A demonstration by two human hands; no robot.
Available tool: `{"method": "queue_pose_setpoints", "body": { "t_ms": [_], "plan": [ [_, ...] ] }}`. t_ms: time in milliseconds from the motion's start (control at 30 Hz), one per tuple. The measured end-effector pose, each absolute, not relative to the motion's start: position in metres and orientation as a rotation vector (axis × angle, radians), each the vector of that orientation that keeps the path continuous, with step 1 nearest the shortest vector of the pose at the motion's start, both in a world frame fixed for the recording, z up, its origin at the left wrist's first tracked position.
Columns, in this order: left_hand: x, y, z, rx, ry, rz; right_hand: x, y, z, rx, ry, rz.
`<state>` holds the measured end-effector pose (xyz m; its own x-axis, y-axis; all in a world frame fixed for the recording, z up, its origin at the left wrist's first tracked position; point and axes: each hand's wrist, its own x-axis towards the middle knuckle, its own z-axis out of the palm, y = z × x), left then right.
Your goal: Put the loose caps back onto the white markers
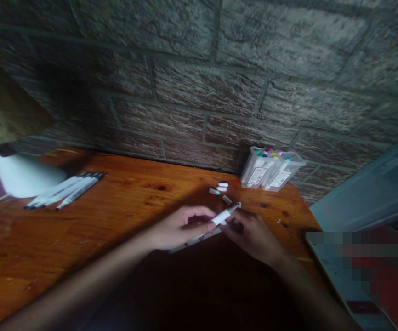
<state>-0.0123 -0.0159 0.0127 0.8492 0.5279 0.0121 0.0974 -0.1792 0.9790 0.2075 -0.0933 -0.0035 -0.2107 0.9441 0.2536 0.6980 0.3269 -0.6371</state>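
1. Head view: the left hand point(185, 225) grips a white marker point(221, 217) between thumb and fingers over the wooden table point(130, 207), its grey end angled up toward the right hand point(254, 234).
2. The right hand's fingers curl just beside that end; whether they pinch anything, I cannot tell. If the tip is bare, which blur leaves uncertain, a brush against it could smear ink on the skin.
3. A second marker point(178, 248) shows below the left hand. Whether it is held or lies on the table is unclear; a nudge or loosened finger could set it rolling.
4. Small caps point(222, 189) lie loose beyond the hands, with another cap point(227, 200) near the grey end. A careless knuckle could scatter them.
5. The table's near side is dark, so anything dropped there could be hard to find.
6. The clear containers point(248, 172) stand well apart, seemingly at little risk.
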Motion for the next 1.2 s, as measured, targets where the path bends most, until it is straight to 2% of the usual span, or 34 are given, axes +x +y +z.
{"method": "queue_pose_setpoints", "body": {
  "t_ms": [733, 1200],
  "plan": [
    [-0.0131, -0.0129, 0.0148, 1.737, 0.482, 0.505, 0.2067, -0.0917, -0.0032, -1.395, -1.999, 0.571],
    [-0.0138, -0.0147, 0.0132, 1.803, 0.479, 0.389, 0.2067, -0.0933, -0.0060, -1.451, -2.006, 0.553]
  ]
}}
